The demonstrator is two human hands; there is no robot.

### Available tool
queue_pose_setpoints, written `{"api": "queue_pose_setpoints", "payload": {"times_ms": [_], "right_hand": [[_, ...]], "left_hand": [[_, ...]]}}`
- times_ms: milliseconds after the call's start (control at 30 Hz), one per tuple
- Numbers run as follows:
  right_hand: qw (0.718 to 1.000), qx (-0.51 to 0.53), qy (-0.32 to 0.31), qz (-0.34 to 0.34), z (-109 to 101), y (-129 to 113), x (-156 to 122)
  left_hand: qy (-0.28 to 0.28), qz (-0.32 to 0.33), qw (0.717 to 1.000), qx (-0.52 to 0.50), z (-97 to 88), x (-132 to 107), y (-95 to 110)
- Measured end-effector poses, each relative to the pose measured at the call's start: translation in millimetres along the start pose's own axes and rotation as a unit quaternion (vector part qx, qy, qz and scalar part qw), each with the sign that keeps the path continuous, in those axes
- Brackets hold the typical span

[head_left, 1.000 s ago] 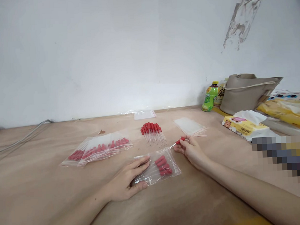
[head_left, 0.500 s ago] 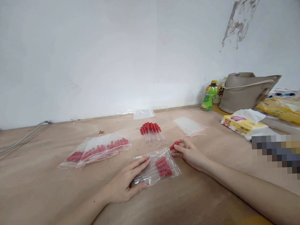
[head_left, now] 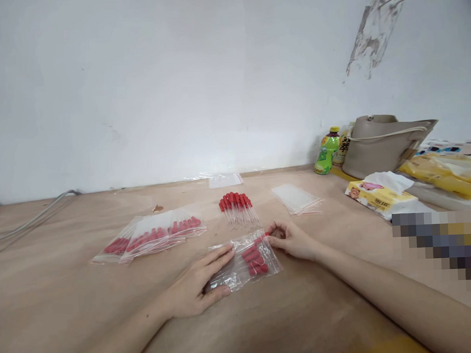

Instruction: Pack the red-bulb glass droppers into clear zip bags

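Red-bulbed, a dropper (head_left: 261, 238) was pinched by the right hand (head_left: 290, 239) at the edge of the clear bag (head_left: 239, 271), pinned under the flattened left hand (head_left: 197, 282); insertion seemed under way, with gentle pushing needed.

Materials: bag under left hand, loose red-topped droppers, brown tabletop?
Bag: clear, glossy plastic film, by its wrinkles and highlights. Droppers: opaque, low-gloss red bulbs, likely rubber; clear stems, glass or plastic, can't tell. Tabletop: dull, faintly uneven, perhaps paper-covered.

"萃" on rear bottle (head_left: 342, 152), green bottle (head_left: 327, 152) lettering unclear
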State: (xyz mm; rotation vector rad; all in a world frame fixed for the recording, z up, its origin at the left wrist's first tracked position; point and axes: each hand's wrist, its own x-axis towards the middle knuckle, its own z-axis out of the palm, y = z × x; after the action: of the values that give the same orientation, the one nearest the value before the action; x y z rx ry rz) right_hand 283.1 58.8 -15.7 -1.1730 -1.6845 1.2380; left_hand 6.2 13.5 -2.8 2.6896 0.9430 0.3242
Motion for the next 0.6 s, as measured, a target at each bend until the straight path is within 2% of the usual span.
{"api": "queue_pose_setpoints", "payload": {"times_ms": [133,367,500,600], "right_hand": [[0.999,0.012,-0.009,-0.043,4,2,3],[0.998,0.04,-0.022,-0.053,8,1,6],[0.999,0.031,0.004,-0.031,14,0,8],[0.998,0.034,0.047,0.004,17,0,9]], "left_hand": [[0.006,0.004,1.0,-0.004,-0.6,1,0],[0.005,0.007,1.0,-0.004,-1.5,1,2],[0.001,0.001,1.0,0.003,-1.8,2,1],[0.003,-0.001,1.0,0.004,-2.2,3,2]]}}
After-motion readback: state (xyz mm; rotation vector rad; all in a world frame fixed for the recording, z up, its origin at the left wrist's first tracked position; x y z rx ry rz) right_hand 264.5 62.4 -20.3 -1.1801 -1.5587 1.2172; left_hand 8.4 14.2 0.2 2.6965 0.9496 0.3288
